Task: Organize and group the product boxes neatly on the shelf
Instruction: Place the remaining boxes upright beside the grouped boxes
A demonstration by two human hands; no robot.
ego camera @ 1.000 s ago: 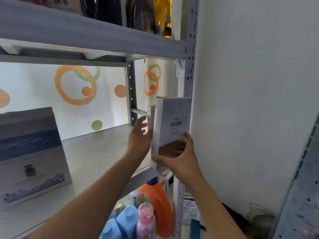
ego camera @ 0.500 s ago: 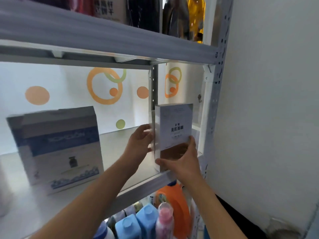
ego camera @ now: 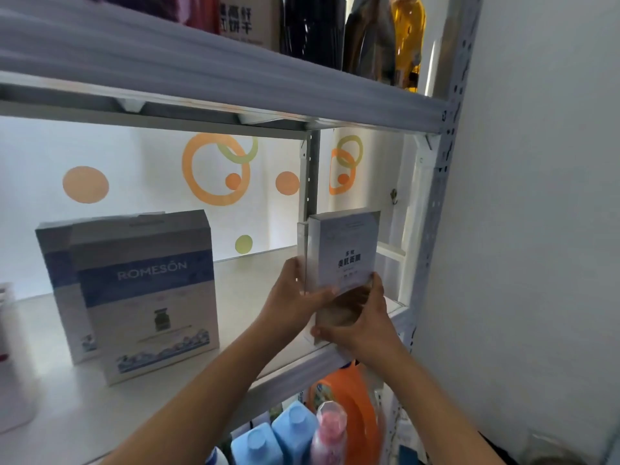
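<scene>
White card, matte, rectangular: a slim box [ego camera: 345, 250] with dark printed characters on its face stands upright at the right end of the shelf [ego camera: 174, 394], close to the perforated metal upright [ego camera: 436, 209]. A second thin white box [ego camera: 302, 243] stands just behind it, face to face. The left hand [ego camera: 295, 297] holds the left edges of the pair, thumb laid across the lower front of the slim box, fingers curled behind. The right hand [ego camera: 362, 317] grips the lower right corner, thumb low along the front edge, fingers wrapped up the side.

Blue-and-white carton [ego camera: 144, 293], large, flat-fronted, marked ROMESON with a small bottle picture: upright at the left middle of the same shelf, well apart from the slim box. A matching carton [ego camera: 57, 280] stands right behind it, partly hidden.

Shelf board: smooth, pale, with grey metal edge. Back wall white with orange and green circles.

Lower level: two blue plastic bottles [ego camera: 275, 437], a pink-capped bottle [ego camera: 330, 427], an orange jug [ego camera: 352, 401], all rounded and glossy.

Upper shelf: a brown carton [ego camera: 248, 18] with characters, dark bottles, an amber bottle [ego camera: 407, 38].
</scene>
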